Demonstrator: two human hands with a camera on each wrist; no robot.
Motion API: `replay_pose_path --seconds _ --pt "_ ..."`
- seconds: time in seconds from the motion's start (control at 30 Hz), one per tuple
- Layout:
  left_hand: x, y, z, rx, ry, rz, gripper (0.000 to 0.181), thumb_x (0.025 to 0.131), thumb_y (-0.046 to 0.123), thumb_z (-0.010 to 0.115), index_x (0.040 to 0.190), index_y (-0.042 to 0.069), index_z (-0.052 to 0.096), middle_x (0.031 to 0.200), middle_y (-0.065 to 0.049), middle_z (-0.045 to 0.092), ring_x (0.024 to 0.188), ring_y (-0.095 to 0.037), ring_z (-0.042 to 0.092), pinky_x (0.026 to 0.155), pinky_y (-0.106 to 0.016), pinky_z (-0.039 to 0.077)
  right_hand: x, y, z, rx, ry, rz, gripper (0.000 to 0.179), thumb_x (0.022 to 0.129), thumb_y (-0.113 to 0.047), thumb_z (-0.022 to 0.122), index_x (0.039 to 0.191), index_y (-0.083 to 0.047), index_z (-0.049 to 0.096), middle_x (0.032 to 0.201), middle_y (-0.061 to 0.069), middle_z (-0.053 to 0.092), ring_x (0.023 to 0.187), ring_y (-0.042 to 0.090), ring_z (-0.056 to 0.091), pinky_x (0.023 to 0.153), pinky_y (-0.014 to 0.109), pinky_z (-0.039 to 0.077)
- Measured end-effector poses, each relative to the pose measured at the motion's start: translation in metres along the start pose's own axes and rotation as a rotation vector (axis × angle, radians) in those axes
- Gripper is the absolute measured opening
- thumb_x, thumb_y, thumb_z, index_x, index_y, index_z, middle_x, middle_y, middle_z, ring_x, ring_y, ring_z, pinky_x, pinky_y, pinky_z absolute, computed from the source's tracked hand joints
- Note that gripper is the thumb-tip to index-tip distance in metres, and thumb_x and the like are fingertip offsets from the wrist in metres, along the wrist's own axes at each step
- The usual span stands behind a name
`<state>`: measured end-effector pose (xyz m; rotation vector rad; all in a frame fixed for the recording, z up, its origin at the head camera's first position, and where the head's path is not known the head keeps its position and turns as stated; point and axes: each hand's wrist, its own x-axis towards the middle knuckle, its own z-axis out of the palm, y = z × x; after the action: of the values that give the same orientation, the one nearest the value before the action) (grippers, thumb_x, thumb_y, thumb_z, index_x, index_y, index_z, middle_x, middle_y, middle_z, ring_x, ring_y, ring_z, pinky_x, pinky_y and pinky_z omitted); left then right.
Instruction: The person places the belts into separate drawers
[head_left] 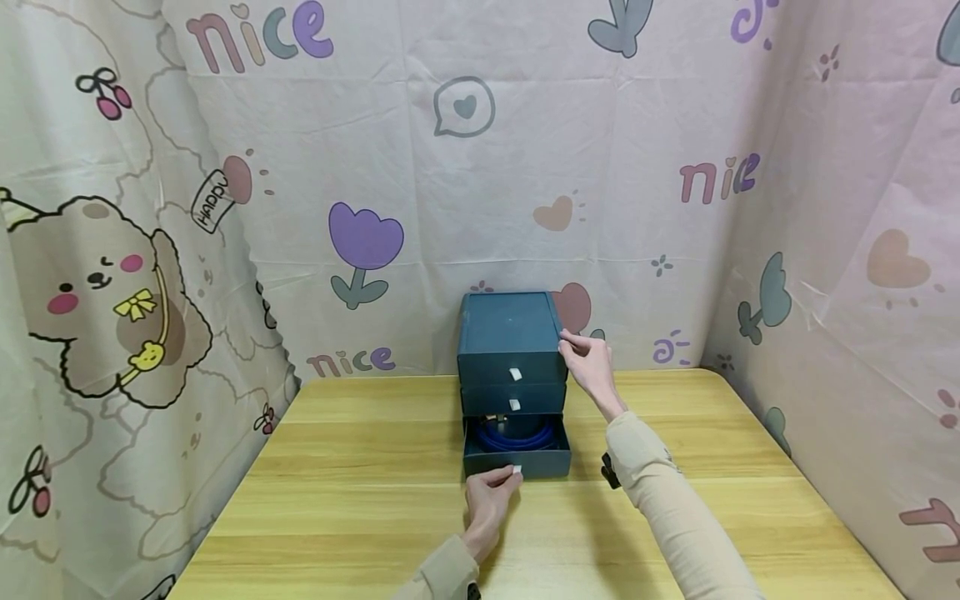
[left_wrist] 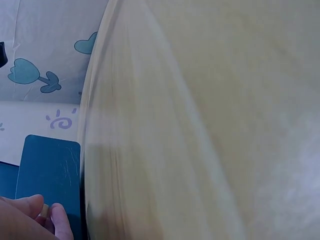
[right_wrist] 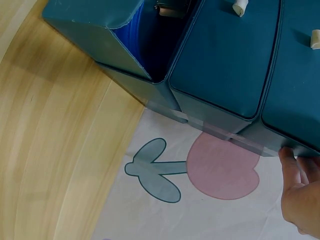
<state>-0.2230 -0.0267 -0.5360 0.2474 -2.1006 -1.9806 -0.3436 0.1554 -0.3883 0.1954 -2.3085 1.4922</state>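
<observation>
A dark teal box with three stacked drawers (head_left: pixel 510 323) stands on the table. Its bottom drawer (head_left: pixel 546 465) is pulled out; a coiled blue cord or tube (head_left: pixel 517 442) lies inside, with a small metal piece (right_wrist: pixel 170 10) behind it. My left hand (head_left: pixel 489 504) pinches the pale pull tab (head_left: pixel 517 470) of that drawer between thumb and finger. At the upper right side of the box, my right hand (head_left: pixel 591 367) touches the edge with its fingertips. The two upper drawers are closed, their white tabs (head_left: pixel 514 375) showing.
The box sits on a light wooden table (head_left: pixel 360 467), near its back edge. Printed cloth curtains (head_left: pixel 465 183) hang behind and on both sides. Table surface extends left and right of the box.
</observation>
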Motion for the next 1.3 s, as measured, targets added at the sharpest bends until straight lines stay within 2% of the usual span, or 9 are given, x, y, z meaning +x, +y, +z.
replay_pose_path --seconds 0.23,0.43,0.6,0.77,1.07,1.3 --pt "0.004 0.001 0.002 0.005 0.0 -0.071 0.021 0.081 0.007 0.08 0.1 -0.001 0.08 0.099 -0.017 0.078 0.084 -0.014 0.07 0.073 -0.024 0.056 0.001 0.0 0.001 -0.011 0.008 0.004 0.035 0.098 -0.023 0.061 0.131 -0.014 0.068 0.137 0.005 0.066 0.113 0.027 0.071 0.091 0.039 0.056" --pt "0.006 0.003 0.003 0.003 0.003 -0.084 0.022 0.083 0.008 0.08 0.102 -0.001 0.079 0.101 -0.018 0.078 0.087 -0.017 0.071 0.074 -0.026 0.056 0.001 0.0 0.001 -0.006 0.009 0.01 0.035 0.098 -0.023 0.062 0.131 -0.014 0.068 0.137 0.006 0.066 0.113 0.027 0.07 0.094 0.042 0.056" --pt "0.008 0.001 0.003 0.013 -0.003 -0.092 0.022 0.085 0.009 0.079 0.105 0.001 0.079 0.103 -0.017 0.077 0.09 -0.019 0.071 0.078 -0.032 0.059 0.001 0.0 0.001 -0.003 0.011 0.008 0.034 0.098 -0.022 0.062 0.131 -0.013 0.069 0.137 0.006 0.066 0.113 0.027 0.071 0.092 0.037 0.057" --pt "0.012 0.001 0.006 0.003 0.014 -0.088 0.022 0.083 0.007 0.079 0.104 0.0 0.079 0.102 -0.018 0.077 0.085 -0.017 0.071 0.075 -0.029 0.059 0.001 -0.001 0.001 0.0 0.008 0.007 0.034 0.099 -0.023 0.062 0.131 -0.013 0.069 0.137 0.006 0.066 0.112 0.027 0.071 0.086 0.028 0.055" --pt "0.015 0.003 0.008 0.016 0.029 -0.081 0.021 0.082 0.006 0.079 0.102 0.0 0.079 0.101 -0.019 0.077 0.084 -0.019 0.072 0.072 -0.027 0.058 0.001 0.0 0.002 -0.013 0.019 0.001 0.034 0.098 -0.024 0.062 0.13 -0.013 0.069 0.136 0.006 0.067 0.112 0.027 0.071 0.09 0.038 0.056" --pt "0.019 0.001 0.009 0.004 0.024 -0.078 0.023 0.084 0.007 0.079 0.105 0.0 0.079 0.105 -0.02 0.076 0.089 -0.025 0.072 0.078 -0.037 0.06 0.001 0.0 0.002 -0.022 0.015 -0.001 0.035 0.098 -0.024 0.061 0.131 -0.014 0.068 0.137 0.005 0.066 0.112 0.027 0.071 0.086 0.03 0.054"
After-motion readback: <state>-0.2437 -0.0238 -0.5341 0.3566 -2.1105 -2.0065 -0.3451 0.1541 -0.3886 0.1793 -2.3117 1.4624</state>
